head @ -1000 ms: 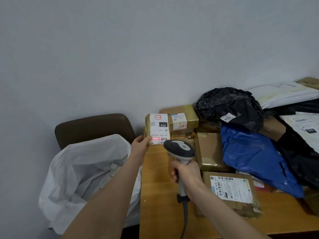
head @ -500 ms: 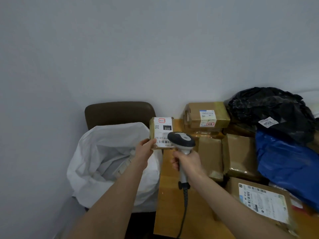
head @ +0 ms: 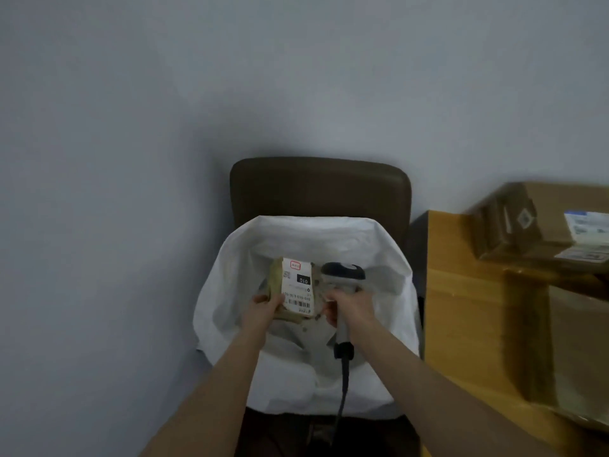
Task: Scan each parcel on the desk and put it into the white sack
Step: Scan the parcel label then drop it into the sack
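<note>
It looks like the putting-in step: the left hand (head: 263, 308), fingers curled tight on the small parcel (head: 295, 286), holds it over the open white sack (head: 379, 242), the right hand (head: 349, 305) grips the scanner (head: 342, 275), and next the parcel needs letting go.

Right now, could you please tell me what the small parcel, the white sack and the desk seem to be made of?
Small parcel: brown cardboard, possibly taped over, with a white printed paper label.
White sack: probably woven plastic, matte, holding stiff folds; the weave is too fine to see.
Desk: wood or wood-look laminate, smooth, yellowish-tan.
</note>
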### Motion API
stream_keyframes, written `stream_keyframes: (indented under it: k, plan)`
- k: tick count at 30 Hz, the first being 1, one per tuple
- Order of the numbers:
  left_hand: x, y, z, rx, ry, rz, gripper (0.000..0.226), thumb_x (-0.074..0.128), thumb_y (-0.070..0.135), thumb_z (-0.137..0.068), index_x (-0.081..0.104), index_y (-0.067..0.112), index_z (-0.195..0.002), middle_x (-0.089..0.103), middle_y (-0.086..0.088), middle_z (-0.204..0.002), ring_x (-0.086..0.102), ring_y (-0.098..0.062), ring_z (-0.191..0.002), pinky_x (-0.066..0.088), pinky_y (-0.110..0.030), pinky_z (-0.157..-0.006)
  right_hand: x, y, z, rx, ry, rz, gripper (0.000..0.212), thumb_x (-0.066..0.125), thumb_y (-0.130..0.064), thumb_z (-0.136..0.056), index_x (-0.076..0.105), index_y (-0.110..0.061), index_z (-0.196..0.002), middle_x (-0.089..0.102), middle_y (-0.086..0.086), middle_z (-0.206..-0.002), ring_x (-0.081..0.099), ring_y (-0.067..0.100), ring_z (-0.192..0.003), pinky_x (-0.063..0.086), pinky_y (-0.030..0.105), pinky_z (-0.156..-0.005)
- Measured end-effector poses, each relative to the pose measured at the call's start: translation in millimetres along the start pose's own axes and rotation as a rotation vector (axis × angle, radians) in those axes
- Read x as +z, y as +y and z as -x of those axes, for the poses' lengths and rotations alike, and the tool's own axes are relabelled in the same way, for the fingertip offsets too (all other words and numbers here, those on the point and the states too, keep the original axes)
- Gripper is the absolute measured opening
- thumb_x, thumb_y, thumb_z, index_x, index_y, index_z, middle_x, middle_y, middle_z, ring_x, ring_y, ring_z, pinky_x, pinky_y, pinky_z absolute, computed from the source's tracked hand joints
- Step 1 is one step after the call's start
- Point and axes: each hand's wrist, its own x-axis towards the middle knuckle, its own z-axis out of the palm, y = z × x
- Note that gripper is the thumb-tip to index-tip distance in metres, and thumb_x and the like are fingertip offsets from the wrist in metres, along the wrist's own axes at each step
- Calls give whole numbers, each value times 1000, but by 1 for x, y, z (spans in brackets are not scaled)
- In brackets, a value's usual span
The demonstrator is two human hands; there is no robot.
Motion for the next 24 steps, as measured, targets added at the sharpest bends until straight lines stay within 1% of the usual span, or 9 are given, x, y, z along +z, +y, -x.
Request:
stream_keyframes:
  k: [3,6,9,11,16,18,21,22,24]
  plan:
    - [-6,-13,-49,-44,-10,-38,46,72,23,-83,59,-2,-119,65,-16,-111,62,-30,-102,51,-38,-91,21,13,-42,45,44,5,10,64,-2,-81,62,3,-89,58,12,-60,51,20,-49,45,31,-55]
    - [5,-28,-85,-71,-14,-93,44,71,27,-82,62,2,-117,67,-15,-112,63,-27,-99,51,-37,-91,30,29,-75,77,63,-3,7,63,-4,-85,63,2,-87,58,12,-63,51,19,-51,45,29,-54]
    - [22,-38,-110,-69,-7,-142,36,63,26,-90,63,2,-116,65,-9,-112,59,-28,-105,43,-28,-84,30,43,-100,88,87,12,13,64,-6,-87,62,-1,-75,58,12,-62,51,18,-50,45,26,-54]
    - [32,-43,-123,-68,4,-173,33,56,21,-95,62,1,-120,64,-14,-116,58,-28,-109,40,-26,-80,29,51,-113,100,110,0,14,65,-5,-85,61,-1,-73,59,12,-58,51,18,-46,46,27,-52]
    - [39,-42,-129,-123,3,-262,32,51,5,-94,57,-1,-125,61,-19,-123,57,-33,-114,45,-34,-91,24,52,-117,134,165,-38,13,64,-3,-86,60,3,-75,58,9,-47,50,20,-44,43,30,-52]
    - [37,-33,-123,-100,11,-313,32,50,5,-92,58,0,-124,62,-20,-121,59,-34,-111,48,-35,-90,20,44,-108,123,179,-35,13,64,-1,-85,60,1,-73,58,9,-48,51,20,-45,44,28,-51]
    - [39,-11,-111,-49,-16,-302,40,53,7,-91,52,6,-131,60,-19,-125,60,-34,-109,50,-40,-93,12,26,-89,91,189,-65,8,64,0,-85,60,0,-79,56,11,-52,51,18,-44,45,25,-45]
    - [43,-1,-103,-21,-37,-311,40,55,9,-90,54,6,-130,59,-19,-124,59,-34,-110,49,-40,-95,9,18,-81,81,188,-80,7,63,-1,-86,59,0,-80,55,11,-51,51,18,-42,43,24,-43]
    - [54,23,-83,52,-103,-348,31,58,15,-84,65,1,-110,64,-19,-113,59,-33,-108,47,-38,-95,-1,2,-63,65,188,-100,11,65,-6,-87,59,-1,-80,55,9,-48,51,18,-43,43,26,-46]
